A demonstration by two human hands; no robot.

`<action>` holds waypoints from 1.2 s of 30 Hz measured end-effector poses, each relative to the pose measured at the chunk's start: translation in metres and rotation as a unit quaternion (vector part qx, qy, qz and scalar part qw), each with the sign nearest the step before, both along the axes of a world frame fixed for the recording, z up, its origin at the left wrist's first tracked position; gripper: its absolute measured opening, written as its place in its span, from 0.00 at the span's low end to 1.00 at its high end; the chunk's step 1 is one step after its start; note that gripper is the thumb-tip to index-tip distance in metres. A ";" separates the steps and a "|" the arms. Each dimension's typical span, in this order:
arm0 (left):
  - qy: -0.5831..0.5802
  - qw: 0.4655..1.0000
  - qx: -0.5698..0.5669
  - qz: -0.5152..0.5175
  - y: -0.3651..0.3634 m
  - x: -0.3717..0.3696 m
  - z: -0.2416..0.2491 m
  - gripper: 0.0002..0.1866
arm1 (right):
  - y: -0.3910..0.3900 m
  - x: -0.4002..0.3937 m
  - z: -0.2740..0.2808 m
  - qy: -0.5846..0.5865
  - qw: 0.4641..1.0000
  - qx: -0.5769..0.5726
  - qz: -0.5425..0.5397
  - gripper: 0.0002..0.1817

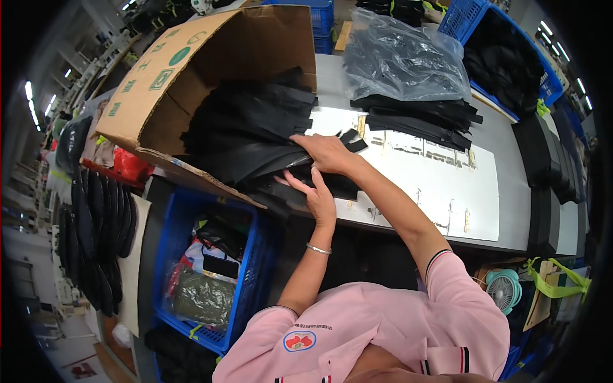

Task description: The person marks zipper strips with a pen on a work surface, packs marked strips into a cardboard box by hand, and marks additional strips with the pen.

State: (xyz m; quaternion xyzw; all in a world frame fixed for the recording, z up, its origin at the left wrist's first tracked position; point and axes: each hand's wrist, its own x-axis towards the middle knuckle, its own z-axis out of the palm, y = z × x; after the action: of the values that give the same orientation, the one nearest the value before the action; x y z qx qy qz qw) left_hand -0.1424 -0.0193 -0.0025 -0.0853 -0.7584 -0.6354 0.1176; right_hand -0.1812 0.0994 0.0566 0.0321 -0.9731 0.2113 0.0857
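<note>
Black fabric strips (246, 121) lie in a thick fanned pile, spilling from a cardboard box onto the table. My right hand (325, 153) is closed over the near ends of some strips, fingers pointing left. Just below it, my left hand (313, 195) reaches up with its fingers stretched out and apart, the fingertips at the lower edge of the pile. A small shiny line shows on the strips between both hands. Short strip ends stick out to the right past my right hand, over a white marked board (421, 185).
The open cardboard box (153, 83) stands at left. More black strips (415, 124) lie on the board beside a clear plastic bag (405, 57). Blue crates stand at lower left (163, 274) and upper right (543, 57). A small fan (503, 290) sits below the table's right side.
</note>
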 end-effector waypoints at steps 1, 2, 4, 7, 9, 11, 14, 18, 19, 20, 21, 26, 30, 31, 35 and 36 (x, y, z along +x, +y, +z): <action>-0.013 0.998 0.043 -0.031 -0.008 -0.002 0.001 0.40 | -0.004 0.006 0.009 -0.048 0.998 -0.011 -0.042 0.48; 0.000 0.999 -0.014 -0.043 -0.017 -0.005 -0.001 0.40 | -0.003 0.010 0.004 -0.024 0.998 -0.018 -0.052 0.48; 0.021 0.990 -0.125 -0.068 -0.038 -0.007 -0.005 0.39 | -0.001 0.022 -0.002 0.020 0.997 -0.031 -0.071 0.48; 0.017 0.985 -0.131 -0.112 -0.056 -0.005 -0.007 0.41 | 0.007 0.040 -0.005 -0.008 0.996 -0.049 -0.078 0.50; 0.030 0.985 -0.123 -0.113 -0.060 0.004 -0.005 0.44 | 0.007 0.051 -0.002 -0.025 0.993 -0.061 -0.097 0.50; 0.046 0.989 -0.098 -0.103 -0.057 0.016 0.001 0.47 | 0.008 0.064 -0.008 0.034 0.991 -0.069 -0.106 0.46; 0.054 0.986 -0.111 -0.109 -0.059 0.021 0.001 0.49 | 0.001 0.093 -0.009 0.105 0.976 -0.065 -0.177 0.38; 0.083 0.988 -0.076 -0.108 -0.074 0.033 0.015 0.43 | -0.002 0.152 -0.021 0.093 0.934 -0.097 -0.330 0.24; 0.100 0.983 -0.083 -0.130 -0.078 0.038 0.016 0.42 | -0.004 0.166 -0.023 0.062 0.920 -0.112 -0.370 0.22; 0.117 0.977 -0.092 -0.151 -0.080 0.044 0.017 0.41 | -0.004 0.177 -0.029 0.069 0.918 -0.111 -0.375 0.21; 0.134 0.972 -0.078 -0.174 -0.078 0.050 0.018 0.34 | -0.006 0.186 -0.037 0.077 0.915 -0.110 -0.380 0.19; 0.232 0.921 -0.132 -0.283 -0.046 0.053 0.012 0.23 | -0.016 0.194 -0.062 0.178 0.920 -0.034 -0.346 0.20; 0.252 0.878 -0.230 -0.336 -0.026 0.030 -0.018 0.26 | -0.024 0.183 -0.064 0.152 0.938 0.070 -0.304 0.20; 0.257 0.867 -0.257 -0.339 -0.028 0.024 -0.019 0.26 | -0.025 0.182 -0.066 0.159 0.937 0.087 -0.298 0.18; 0.244 0.860 -0.323 -0.311 -0.040 0.007 -0.016 0.29 | -0.020 0.192 -0.064 0.178 0.947 0.091 -0.252 0.12; 0.234 0.863 -0.325 -0.307 -0.043 0.003 -0.013 0.30 | -0.018 0.195 -0.065 0.184 0.946 0.098 -0.249 0.10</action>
State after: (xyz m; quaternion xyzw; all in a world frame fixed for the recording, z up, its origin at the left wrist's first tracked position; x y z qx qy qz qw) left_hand -0.1396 -0.0621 -0.0157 -0.4934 -0.8076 -0.3181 0.0564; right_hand 0.0138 0.0819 -0.0087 -0.1643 -0.9334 0.0773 0.3094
